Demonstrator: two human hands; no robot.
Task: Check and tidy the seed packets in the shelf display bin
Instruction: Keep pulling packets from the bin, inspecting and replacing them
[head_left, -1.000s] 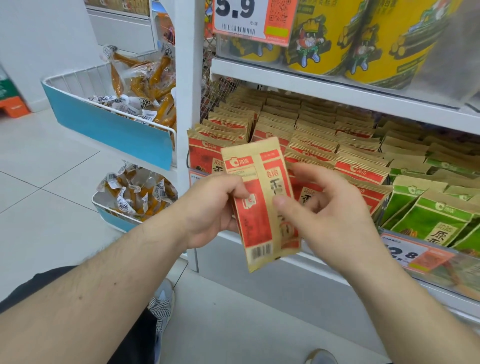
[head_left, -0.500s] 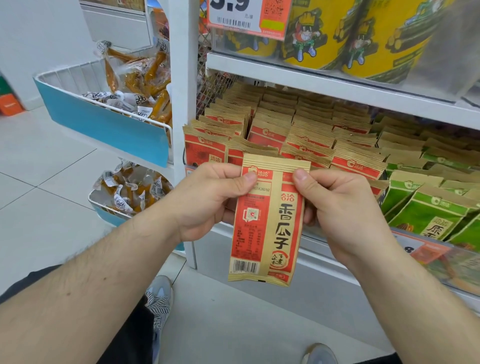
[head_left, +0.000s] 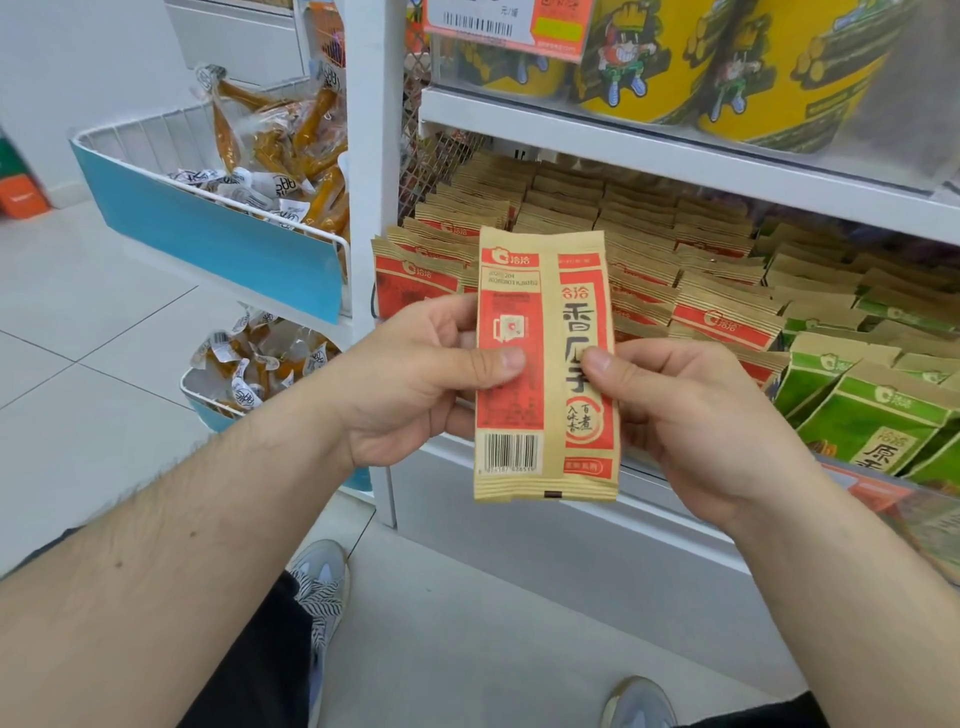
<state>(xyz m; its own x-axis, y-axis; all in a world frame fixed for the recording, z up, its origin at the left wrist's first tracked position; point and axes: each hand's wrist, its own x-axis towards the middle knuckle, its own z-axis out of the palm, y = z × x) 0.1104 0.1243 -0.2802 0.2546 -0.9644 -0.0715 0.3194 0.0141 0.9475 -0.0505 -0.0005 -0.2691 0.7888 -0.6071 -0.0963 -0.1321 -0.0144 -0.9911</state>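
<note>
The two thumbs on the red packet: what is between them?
In the head view, only the packet's own printed front lies between the left hand's thumb and the right hand's thumb; nothing else sits there.

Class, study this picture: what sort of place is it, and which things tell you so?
Most likely a small shop: a price tag on the shelf edge, rows of identical seed packets, and wire baskets of wrapped snacks.

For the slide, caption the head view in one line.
Both hands, left hand and right hand, hold a red seed packet upright before the stocked shelf bin.
</note>
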